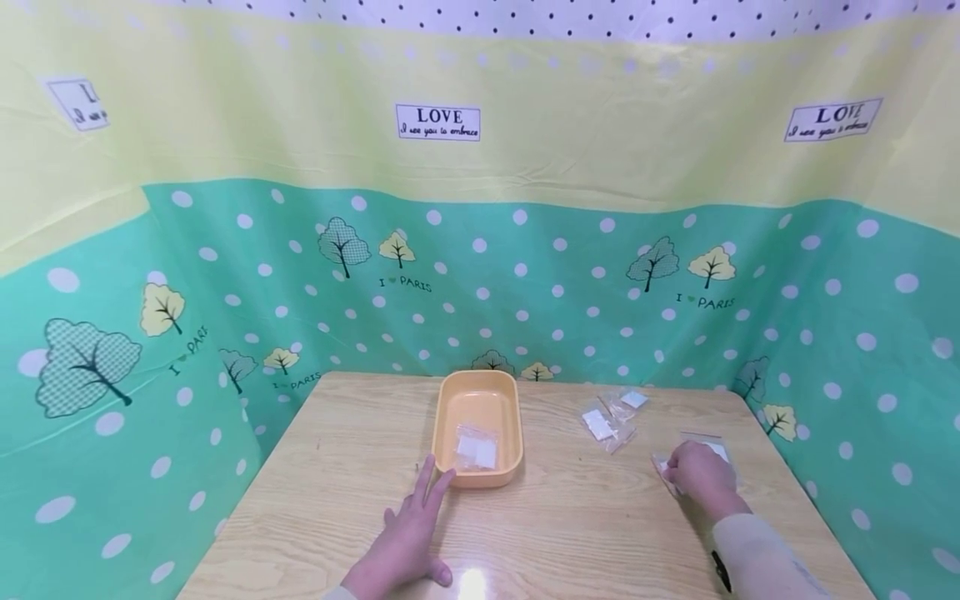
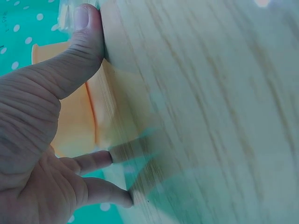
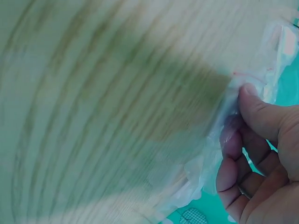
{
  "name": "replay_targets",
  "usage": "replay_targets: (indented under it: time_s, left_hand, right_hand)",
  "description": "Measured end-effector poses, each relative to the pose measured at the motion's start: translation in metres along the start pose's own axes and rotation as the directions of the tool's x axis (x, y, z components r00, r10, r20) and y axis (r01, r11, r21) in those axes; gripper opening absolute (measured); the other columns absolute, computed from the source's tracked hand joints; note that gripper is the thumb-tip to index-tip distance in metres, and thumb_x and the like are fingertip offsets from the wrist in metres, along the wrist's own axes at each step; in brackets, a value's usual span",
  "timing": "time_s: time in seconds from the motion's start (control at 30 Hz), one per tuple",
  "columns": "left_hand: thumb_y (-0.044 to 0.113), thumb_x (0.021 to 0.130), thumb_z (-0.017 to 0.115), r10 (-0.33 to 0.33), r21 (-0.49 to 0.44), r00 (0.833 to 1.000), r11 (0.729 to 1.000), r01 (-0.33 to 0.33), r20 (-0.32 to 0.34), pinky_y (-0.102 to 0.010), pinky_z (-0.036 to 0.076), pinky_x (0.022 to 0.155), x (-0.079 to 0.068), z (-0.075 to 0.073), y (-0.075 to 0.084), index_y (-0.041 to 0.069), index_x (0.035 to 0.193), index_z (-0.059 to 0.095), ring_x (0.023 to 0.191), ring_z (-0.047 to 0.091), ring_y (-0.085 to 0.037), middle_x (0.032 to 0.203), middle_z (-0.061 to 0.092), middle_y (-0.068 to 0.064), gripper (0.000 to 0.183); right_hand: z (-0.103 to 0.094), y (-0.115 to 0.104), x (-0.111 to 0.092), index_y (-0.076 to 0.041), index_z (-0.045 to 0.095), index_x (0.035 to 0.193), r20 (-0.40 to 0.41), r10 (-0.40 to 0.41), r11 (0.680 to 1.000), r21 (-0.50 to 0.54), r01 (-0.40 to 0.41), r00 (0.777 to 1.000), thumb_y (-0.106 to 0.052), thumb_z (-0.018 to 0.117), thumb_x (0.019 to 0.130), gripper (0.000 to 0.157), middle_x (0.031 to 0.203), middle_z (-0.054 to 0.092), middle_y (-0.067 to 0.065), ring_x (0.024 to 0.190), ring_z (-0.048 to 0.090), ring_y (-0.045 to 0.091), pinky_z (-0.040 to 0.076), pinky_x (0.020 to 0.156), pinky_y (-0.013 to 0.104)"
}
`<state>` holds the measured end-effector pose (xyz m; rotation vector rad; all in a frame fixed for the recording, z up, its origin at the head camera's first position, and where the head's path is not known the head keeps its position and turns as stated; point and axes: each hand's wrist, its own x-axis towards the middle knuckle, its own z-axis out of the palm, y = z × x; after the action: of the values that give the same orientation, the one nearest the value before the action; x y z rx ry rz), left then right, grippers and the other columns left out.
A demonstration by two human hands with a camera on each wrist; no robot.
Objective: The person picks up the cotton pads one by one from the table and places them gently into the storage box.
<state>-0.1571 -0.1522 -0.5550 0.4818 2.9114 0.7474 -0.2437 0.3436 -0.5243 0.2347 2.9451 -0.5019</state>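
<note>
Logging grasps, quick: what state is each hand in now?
Left hand: open, fingers spread, holding nothing.
Right hand: closed, pinching a clear plastic bag.

A peach-orange, rounded rectangular tray (image 1: 495, 406) sits upright on the table (image 1: 360, 433), the left hand (image 1: 408, 537) at its near left corner. Clear plastic packaging with white pieces (image 1: 477, 449) lies in its near end. Similar packets (image 1: 600, 425) cluster loosely rightward; farther right, the right hand (image 1: 703, 475) pinches clear, crinkled plastic (image 1: 662, 468).
</note>
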Motion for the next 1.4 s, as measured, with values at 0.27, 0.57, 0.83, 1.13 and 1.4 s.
replay_targets:
  time_s: [0.27, 0.57, 0.83, 1.13, 1.4]
  left_hand:
    - [0.046, 0.044, 0.099, 0.000, 0.013, 1.000, 1.000, 0.000, -0.002, -0.098, 0.030, 0.093, 0.000, -0.001, 0.001, 0.022, 0.173, 0.011, 0.138, 0.049, -0.064, 0.180, -0.015, -0.016, 0.157]
    - [0.046, 0.045, 0.099, 0.005, 0.006, 1.000, 1.000, -0.005, 0.002, -0.098, 0.029, 0.093, 0.002, 0.001, 0.000, 0.023, 0.173, 0.011, 0.137, 0.050, -0.063, 0.180, -0.014, -0.017, 0.157]
    - [0.046, 0.043, 0.099, 0.007, 0.010, 1.000, 1.000, -0.007, -0.002, -0.098, 0.030, 0.092, 0.001, 0.000, 0.001, 0.023, 0.172, 0.012, 0.135, 0.051, -0.064, 0.180, -0.012, -0.019, 0.158]
    - [0.047, 0.042, 0.099, 0.006, 0.012, 1.000, 1.000, -0.006, -0.007, -0.098, 0.030, 0.092, 0.002, 0.000, 0.001, 0.023, 0.172, 0.013, 0.136, 0.051, -0.063, 0.180, -0.013, -0.018, 0.158]
    - [0.048, 0.043, 0.100, -0.005, 0.011, 1.000, 1.000, 0.005, 0.000, -0.098, 0.030, 0.093, 0.002, -0.002, 0.002, 0.023, 0.172, 0.013, 0.137, 0.051, -0.063, 0.181, -0.011, -0.018, 0.158]
  right_hand:
    - [-0.009, -0.025, -0.004, -0.004, 0.081, 0.110, -0.103, -0.085, 0.982, 0.159, 0.101, 0.991, -0.023, 0.075, 0.100, 0.022, 0.109, 0.080, 0.017, 0.097, 0.073, 0.032, 0.063, 0.083, 0.052]
    - [-0.013, -0.113, -0.014, -0.011, 0.084, 0.110, -0.252, -0.250, 0.896, 0.306, 0.322, 0.935, -0.023, 0.080, 0.096, 0.019, 0.104, 0.082, 0.010, 0.084, 0.070, 0.019, 0.059, 0.068, 0.031]
    - [0.001, -0.185, -0.018, -0.016, 0.085, 0.106, -0.274, -0.325, 0.766, 0.485, 0.422, 0.905, -0.021, 0.084, 0.092, 0.015, 0.101, 0.083, 0.005, 0.076, 0.068, 0.012, 0.056, 0.061, 0.021]
    - [0.024, -0.227, -0.020, -0.017, 0.086, 0.104, -0.271, -0.377, 0.712, 0.527, 0.464, 0.886, -0.020, 0.084, 0.092, 0.013, 0.106, 0.084, 0.005, 0.081, 0.069, 0.009, 0.058, 0.065, 0.020]
    - [0.041, -0.241, -0.020, -0.015, 0.086, 0.103, -0.257, -0.427, 0.698, 0.515, 0.497, 0.867, -0.019, 0.082, 0.094, 0.010, 0.105, 0.084, 0.005, 0.087, 0.074, 0.010, 0.061, 0.071, 0.018]
